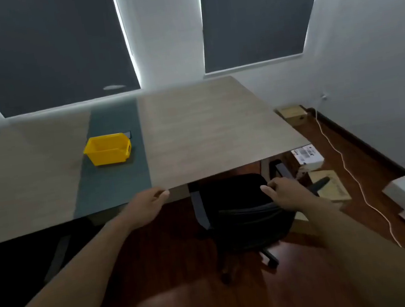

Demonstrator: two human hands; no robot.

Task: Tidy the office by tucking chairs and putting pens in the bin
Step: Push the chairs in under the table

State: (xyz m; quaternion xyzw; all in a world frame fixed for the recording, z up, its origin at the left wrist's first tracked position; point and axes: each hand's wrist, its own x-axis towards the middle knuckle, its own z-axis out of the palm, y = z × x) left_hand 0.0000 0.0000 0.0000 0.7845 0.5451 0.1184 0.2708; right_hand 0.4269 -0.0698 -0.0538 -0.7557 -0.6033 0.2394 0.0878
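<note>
Yellow bin point(107, 149) at 10 o'clock on desk point(205, 126), no pens visible; left hand point(149, 206) fingers curled loosely at desk edge; right hand point(284, 192) fingers closed over black chair point(245, 215) backrest, seat partly tucked; boxes point(306, 154) at 3 o'clock crowding floor.

Both forearms are bare to the left hand point(148, 205) and right hand point(284, 191).

Two dark blinds point(53, 44) are covering the windows, with daylight leaking along their edges. Pale walls point(368, 36) are surrounding a wood-topped desk point(206, 131), and the reddish wooden floor point(181, 301) is catching a dull sheen.
</note>
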